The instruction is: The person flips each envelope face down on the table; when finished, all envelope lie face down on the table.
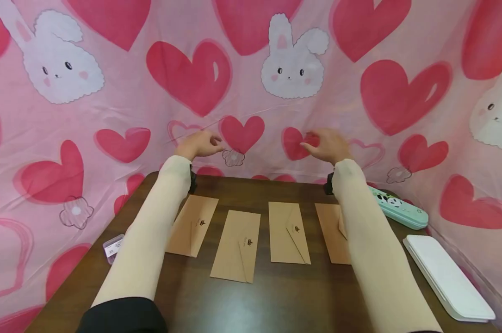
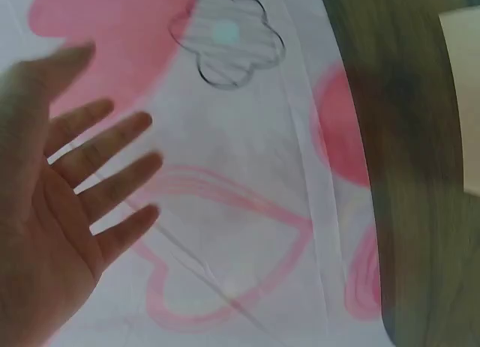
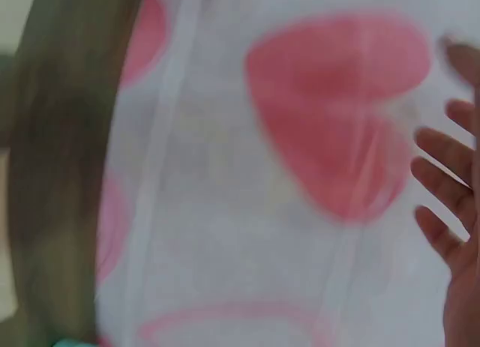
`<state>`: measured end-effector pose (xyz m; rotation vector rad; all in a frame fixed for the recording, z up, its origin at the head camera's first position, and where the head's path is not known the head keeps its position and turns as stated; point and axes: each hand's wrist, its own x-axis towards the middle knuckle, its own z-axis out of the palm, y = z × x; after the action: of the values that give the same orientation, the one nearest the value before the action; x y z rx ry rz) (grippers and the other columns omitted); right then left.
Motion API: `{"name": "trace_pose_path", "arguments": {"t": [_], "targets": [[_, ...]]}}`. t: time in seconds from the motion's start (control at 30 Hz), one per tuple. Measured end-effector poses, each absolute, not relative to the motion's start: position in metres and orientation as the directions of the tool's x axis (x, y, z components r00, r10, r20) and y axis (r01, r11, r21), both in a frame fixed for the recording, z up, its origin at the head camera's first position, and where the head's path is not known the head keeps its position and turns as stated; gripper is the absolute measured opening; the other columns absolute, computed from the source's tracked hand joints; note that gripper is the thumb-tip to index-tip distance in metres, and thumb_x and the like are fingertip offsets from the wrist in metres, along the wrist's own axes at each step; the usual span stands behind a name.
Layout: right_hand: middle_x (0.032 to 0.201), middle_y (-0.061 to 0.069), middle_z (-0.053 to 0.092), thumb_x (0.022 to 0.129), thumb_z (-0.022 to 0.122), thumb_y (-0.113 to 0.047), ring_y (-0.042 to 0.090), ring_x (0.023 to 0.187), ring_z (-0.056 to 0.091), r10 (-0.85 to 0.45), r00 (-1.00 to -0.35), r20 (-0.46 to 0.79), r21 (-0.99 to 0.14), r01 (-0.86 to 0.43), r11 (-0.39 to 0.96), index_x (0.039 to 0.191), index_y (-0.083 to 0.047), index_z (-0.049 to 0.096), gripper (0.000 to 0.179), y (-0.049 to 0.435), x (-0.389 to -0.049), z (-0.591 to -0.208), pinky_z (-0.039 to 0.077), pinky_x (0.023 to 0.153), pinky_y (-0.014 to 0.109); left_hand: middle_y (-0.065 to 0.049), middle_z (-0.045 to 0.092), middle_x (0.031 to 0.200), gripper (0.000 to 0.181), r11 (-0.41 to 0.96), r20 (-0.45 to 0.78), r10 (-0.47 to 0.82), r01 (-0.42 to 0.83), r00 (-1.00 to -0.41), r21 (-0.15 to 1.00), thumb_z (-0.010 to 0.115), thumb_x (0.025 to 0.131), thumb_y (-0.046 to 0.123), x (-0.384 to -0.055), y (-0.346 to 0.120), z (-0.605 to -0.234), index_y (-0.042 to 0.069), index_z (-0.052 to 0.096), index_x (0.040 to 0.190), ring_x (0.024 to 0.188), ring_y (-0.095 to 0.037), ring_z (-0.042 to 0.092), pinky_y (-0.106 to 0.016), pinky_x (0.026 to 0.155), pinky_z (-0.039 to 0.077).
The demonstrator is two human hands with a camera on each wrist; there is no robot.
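Observation:
Both hands are raised over the far edge of a dark wooden table (image 1: 217, 305), in front of a pink curtain. My left hand (image 1: 199, 144) has its fingers loosely spread, and its palm (image 2: 52, 234) shows bare in the left wrist view. The right hand (image 1: 327, 144) hangs with relaxed fingers, also holding nothing. Below them lie brown paper envelopes: one at the left (image 1: 194, 225), a second envelope (image 1: 234, 245) nearer the front, a third envelope (image 1: 288, 231) right of the middle, and a fourth envelope (image 1: 329, 233) partly hidden by the right sleeve.
At the right edge lie a mint-green pencil case (image 1: 400, 210) with a panda print and a white flat case (image 1: 448, 277). A small clear box with a label (image 1: 113, 247) sits by the left sleeve. The heart-and-rabbit curtain (image 1: 251, 106) hangs close behind the table.

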<state>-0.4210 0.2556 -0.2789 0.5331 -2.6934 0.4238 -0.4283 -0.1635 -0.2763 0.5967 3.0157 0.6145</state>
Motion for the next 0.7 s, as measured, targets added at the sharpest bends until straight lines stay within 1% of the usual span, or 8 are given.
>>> {"name": "trace_pose_path", "arguments": {"t": [0.07, 0.17, 0.3, 0.37, 0.47, 0.53, 0.63, 0.7], "targets": [[0.131, 0.020, 0.069, 0.094, 0.074, -0.036, 0.037, 0.119, 0.064, -0.344, -0.825, 0.447, -0.276, -0.494, 0.824, 0.132, -0.002, 0.067, 0.051, 0.244, -0.421, -0.280, 0.050, 0.106, 0.055, -0.019, 0.069, 0.132, 0.045, 0.803, 0.113, 0.408, 0.415, -0.906, 0.429, 0.065, 0.100, 0.036, -0.427, -0.164, -0.280, 0.005, 0.068, 0.132, 0.125, -0.036, 0.063, -0.054, 0.107, 0.049], [0.116, 0.021, 0.074, 0.092, 0.079, -0.024, 0.035, 0.105, 0.068, -0.390, -0.787, 0.478, -0.352, -0.578, 0.736, 0.124, 0.000, 0.071, 0.041, 0.222, -0.418, -0.281, 0.055, 0.100, 0.052, -0.017, 0.075, 0.119, 0.029, 0.728, 0.152, 0.467, 0.476, -0.871, 0.493, 0.067, 0.100, 0.027, -0.422, -0.165, -0.285, 0.005, 0.075, 0.117, 0.116, -0.033, 0.068, -0.051, 0.103, 0.053], [0.103, 0.015, 0.075, 0.089, 0.082, -0.020, 0.028, 0.092, 0.069, -0.455, -0.757, 0.469, -0.390, -0.640, 0.662, 0.119, -0.004, 0.074, 0.035, 0.191, -0.408, -0.281, 0.060, 0.089, 0.045, -0.014, 0.077, 0.110, 0.022, 0.639, 0.120, 0.530, 0.489, -0.839, 0.594, 0.067, 0.101, 0.023, -0.403, -0.166, -0.285, 0.005, 0.075, 0.110, 0.108, -0.031, 0.073, -0.049, 0.097, 0.057], [0.100, 0.010, 0.075, 0.089, 0.082, -0.022, 0.023, 0.089, 0.067, -0.489, -0.743, 0.457, -0.401, -0.663, 0.632, 0.119, -0.007, 0.075, 0.034, 0.175, -0.401, -0.280, 0.060, 0.085, 0.041, -0.012, 0.077, 0.107, 0.019, 0.607, 0.105, 0.545, 0.477, -0.832, 0.636, 0.068, 0.100, 0.022, -0.389, -0.168, -0.283, 0.006, 0.075, 0.109, 0.106, -0.030, 0.074, -0.044, 0.093, 0.059], [0.095, 0.006, 0.074, 0.089, 0.082, -0.021, 0.018, 0.084, 0.065, -0.558, -0.695, 0.455, -0.397, -0.718, 0.571, 0.116, -0.010, 0.075, 0.031, 0.152, -0.393, -0.280, 0.059, 0.079, 0.037, -0.008, 0.077, 0.103, 0.016, 0.578, 0.104, 0.562, 0.480, -0.820, 0.660, 0.068, 0.100, 0.020, -0.366, -0.173, -0.279, 0.007, 0.074, 0.107, 0.099, -0.026, 0.074, -0.035, 0.086, 0.059], [0.093, 0.005, 0.074, 0.089, 0.082, -0.019, 0.017, 0.081, 0.065, -0.608, -0.653, 0.452, -0.389, -0.758, 0.525, 0.114, -0.010, 0.075, 0.027, 0.137, -0.388, -0.282, 0.059, 0.077, 0.035, -0.007, 0.076, 0.099, 0.014, 0.570, 0.104, 0.578, 0.492, -0.809, 0.658, 0.069, 0.099, 0.018, -0.352, -0.177, -0.281, 0.007, 0.074, 0.106, 0.094, -0.022, 0.073, -0.032, 0.080, 0.058], [0.092, 0.005, 0.075, 0.090, 0.080, -0.016, 0.016, 0.080, 0.066, -0.670, -0.607, 0.427, -0.379, -0.793, 0.477, 0.111, -0.009, 0.074, 0.023, 0.115, -0.382, -0.286, 0.059, 0.075, 0.034, -0.006, 0.075, 0.095, 0.010, 0.598, 0.075, 0.626, 0.539, -0.777, 0.593, 0.069, 0.099, 0.016, -0.338, -0.184, -0.293, 0.007, 0.073, 0.102, 0.086, -0.016, 0.068, -0.032, 0.076, 0.057], [0.093, 0.006, 0.075, 0.092, 0.078, -0.015, 0.016, 0.080, 0.066, -0.699, -0.605, 0.381, -0.379, -0.792, 0.479, 0.111, -0.008, 0.074, 0.021, 0.101, -0.381, -0.292, 0.058, 0.074, 0.031, -0.006, 0.075, 0.099, 0.014, 0.667, -0.006, 0.636, 0.545, -0.772, 0.508, 0.070, 0.098, 0.019, -0.332, -0.191, -0.306, 0.007, 0.074, 0.103, 0.092, -0.017, 0.069, -0.036, 0.082, 0.058]]}}
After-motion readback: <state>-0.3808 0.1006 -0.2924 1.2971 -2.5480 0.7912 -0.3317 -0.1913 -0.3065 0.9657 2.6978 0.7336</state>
